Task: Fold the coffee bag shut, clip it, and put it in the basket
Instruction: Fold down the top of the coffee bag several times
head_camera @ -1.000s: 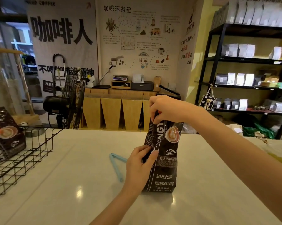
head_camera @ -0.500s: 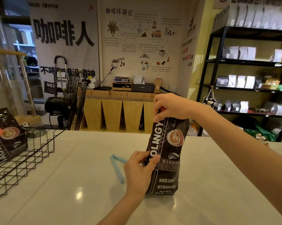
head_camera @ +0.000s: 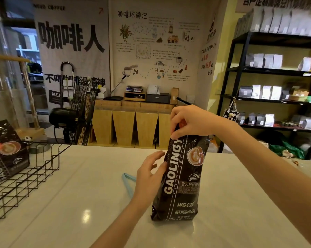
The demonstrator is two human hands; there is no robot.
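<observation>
A black coffee bag (head_camera: 182, 178) with white lettering stands upright on the white counter. My right hand (head_camera: 188, 121) pinches its top from above. My left hand (head_camera: 148, 173) is beside the bag's left edge with the fingers spread, just touching or barely off it. A light blue clip (head_camera: 128, 183) lies open on the counter behind my left hand, partly hidden by it. The black wire basket (head_camera: 25, 178) stands at the left edge of the counter.
Another black coffee bag (head_camera: 7, 151) leans inside the basket. A black fan (head_camera: 79, 113) stands behind the counter at the left. Wooden bins (head_camera: 126, 126) line the back wall. Black shelves (head_camera: 269, 83) with bags are at the right.
My left hand has let go of the bag's side and opened its fingers. The bag has turned to face me and stands straighter, still held at the top by my right hand.
</observation>
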